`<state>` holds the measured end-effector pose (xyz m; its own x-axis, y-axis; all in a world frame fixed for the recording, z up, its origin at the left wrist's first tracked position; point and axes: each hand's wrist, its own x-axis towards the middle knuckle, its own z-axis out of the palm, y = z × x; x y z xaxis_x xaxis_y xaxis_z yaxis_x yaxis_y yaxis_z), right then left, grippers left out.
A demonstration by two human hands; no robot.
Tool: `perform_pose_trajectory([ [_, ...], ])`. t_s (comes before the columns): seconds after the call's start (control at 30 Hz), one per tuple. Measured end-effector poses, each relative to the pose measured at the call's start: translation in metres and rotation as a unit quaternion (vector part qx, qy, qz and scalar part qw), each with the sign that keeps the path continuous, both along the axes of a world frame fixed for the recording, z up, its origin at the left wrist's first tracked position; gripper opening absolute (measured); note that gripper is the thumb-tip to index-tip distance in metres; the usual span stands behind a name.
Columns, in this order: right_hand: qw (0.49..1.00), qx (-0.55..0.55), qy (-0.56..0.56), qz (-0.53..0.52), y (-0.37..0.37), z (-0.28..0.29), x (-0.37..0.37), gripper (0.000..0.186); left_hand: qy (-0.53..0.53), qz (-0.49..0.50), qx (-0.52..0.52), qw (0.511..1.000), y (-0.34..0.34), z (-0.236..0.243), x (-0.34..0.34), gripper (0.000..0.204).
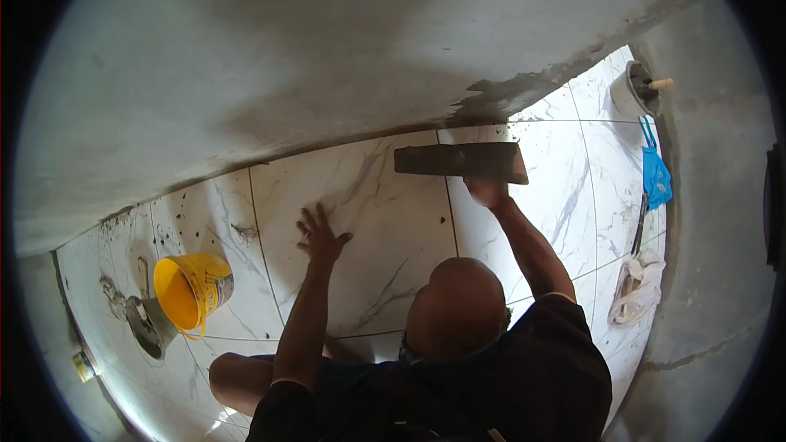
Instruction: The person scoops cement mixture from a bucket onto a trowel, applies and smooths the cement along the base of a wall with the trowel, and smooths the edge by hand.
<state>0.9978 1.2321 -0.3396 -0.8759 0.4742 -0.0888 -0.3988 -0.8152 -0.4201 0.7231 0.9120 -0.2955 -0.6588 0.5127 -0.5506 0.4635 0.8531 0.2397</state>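
My left hand point(322, 239) has its fingers spread over a large white marble-patterned tile point(360, 205), apparently resting on it. My right hand point(490, 190) grips a long, dark, flat-faced tool point(438, 160), perhaps a float, held crosswise over the tiles near the foot of the grey wall point(327, 41). The fingers of this hand are partly hidden by the tool. Dark damp patches and crumbs lie along the joint between wall and floor.
Left stand a yellow bucket point(180, 295) and grey container point(161, 331) beside small tools. Right are a grey bucket point(626, 90), blue bag point(657, 176), long dark tool and white plastic bag point(637, 290) along another wall point(704, 196). A head and dark-clad shoulders occupy the lower middle.
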Motion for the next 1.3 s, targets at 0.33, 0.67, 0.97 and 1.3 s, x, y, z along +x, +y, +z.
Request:
perform_pose_trajectory([
  [0.33, 0.989, 0.003, -0.131, -0.065, 0.05, 0.03, -0.028, 0.022, -0.021, 0.029, -0.042, 0.998, -0.001, -0.002, -0.016, 0.133],
  [0.67, 0.981, -0.038, -0.185, -0.051, 0.085, -0.006, -0.024, 0.01, -0.024, 0.026, -0.043, 0.998, -0.001, -0.001, -0.019, 0.133],
  [0.97, 0.208, 0.866, -0.448, 0.076, 0.108, -0.005, -0.045, 0.034, -0.024, 0.022, -0.047, 0.998, -0.001, 0.005, -0.022, 0.133],
  [1.3, 0.138, 0.878, -0.44, -0.133, 0.082, 0.088, -0.047, 0.039, -0.018, 0.008, -0.064, 0.998, 0.001, 0.005, -0.019, 0.133],
])
